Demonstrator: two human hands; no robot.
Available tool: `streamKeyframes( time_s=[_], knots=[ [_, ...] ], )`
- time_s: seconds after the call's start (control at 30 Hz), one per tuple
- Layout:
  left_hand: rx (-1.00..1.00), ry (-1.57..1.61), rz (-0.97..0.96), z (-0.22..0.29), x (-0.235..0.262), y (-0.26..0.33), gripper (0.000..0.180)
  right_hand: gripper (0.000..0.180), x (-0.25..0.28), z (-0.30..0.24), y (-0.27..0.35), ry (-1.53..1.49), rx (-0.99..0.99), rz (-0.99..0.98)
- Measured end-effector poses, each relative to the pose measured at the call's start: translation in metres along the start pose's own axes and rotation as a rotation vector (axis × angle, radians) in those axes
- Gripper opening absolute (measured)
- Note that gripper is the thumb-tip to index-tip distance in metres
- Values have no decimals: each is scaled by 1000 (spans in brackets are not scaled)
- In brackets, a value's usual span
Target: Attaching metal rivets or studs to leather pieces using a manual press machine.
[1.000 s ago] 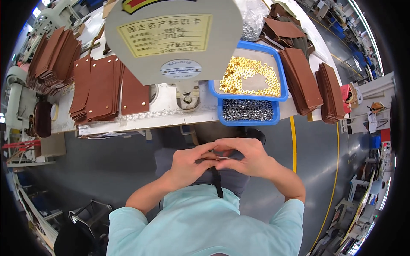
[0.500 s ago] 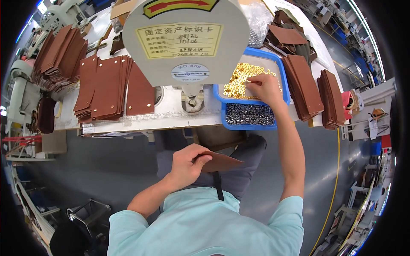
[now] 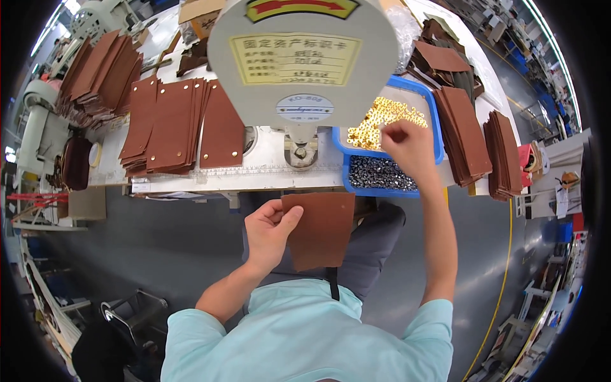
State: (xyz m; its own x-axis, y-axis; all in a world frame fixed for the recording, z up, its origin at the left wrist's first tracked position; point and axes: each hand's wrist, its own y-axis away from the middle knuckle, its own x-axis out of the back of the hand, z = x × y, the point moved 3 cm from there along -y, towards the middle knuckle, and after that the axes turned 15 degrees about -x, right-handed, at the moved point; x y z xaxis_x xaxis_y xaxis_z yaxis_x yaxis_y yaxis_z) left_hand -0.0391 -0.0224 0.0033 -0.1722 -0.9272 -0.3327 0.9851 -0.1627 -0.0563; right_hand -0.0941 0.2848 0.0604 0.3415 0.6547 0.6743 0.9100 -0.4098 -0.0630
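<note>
Brown pc [image 3: 323, 230], L-grip [image 3: 267, 233] @ L edge

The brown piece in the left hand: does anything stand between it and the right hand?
In this view, the blue tray of dark pieces and the table edge lie between the right hand and the brown piece. Both seem lower than the hand and probably do not block it.

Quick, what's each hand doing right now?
Left hand: closed on a flat brown piece.
Right hand: curled; can't tell if it's shut on anything.
</note>
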Motion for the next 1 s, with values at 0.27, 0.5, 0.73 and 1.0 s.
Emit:
streamKeyframes(
  time_s=[0.27,0.5,0.73,1.0],
  knots=[
    [30,208,47,4,-6,8,20,14,-35,-8,133,-825,-67,-306],
    [-14,179,-105,6,-4,20,18,13,-45,-17,145,-992,-162,-287],
    [108,-2,-475,30,-5,4,32,12,-47,-15,150,-954,-157,-297],
    [78,-583,-855,58,-25,-24,39,8,-53,-20,153,-761,-67,-243]
  ],
)
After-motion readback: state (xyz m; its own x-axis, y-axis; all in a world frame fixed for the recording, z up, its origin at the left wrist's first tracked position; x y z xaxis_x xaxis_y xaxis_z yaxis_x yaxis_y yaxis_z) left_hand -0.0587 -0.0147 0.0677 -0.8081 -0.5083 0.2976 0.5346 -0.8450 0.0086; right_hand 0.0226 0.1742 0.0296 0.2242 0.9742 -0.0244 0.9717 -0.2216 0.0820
